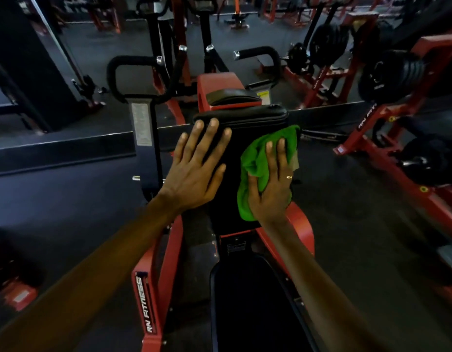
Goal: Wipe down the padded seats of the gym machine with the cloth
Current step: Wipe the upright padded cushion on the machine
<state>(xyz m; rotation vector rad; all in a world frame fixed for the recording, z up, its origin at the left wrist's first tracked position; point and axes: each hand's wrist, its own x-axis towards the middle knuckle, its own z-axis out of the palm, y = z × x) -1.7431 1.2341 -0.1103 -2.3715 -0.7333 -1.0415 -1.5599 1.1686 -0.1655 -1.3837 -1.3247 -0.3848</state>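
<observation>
A black padded chest pad stands upright on the red machine frame in the middle of the view. My left hand lies flat with straight fingers on the pad's left side. My right hand presses a green cloth against the pad's right side, fingers stretched over it and the thumb tucked into a fold. Below, between my forearms, lies the black padded seat. A smaller black pad sits behind the chest pad on a red block.
Black foam-covered handles rise behind the pad on both sides. Red racks loaded with black weight plates stand to the right. A dark machine column is at the left. Dark rubber floor surrounds the machine.
</observation>
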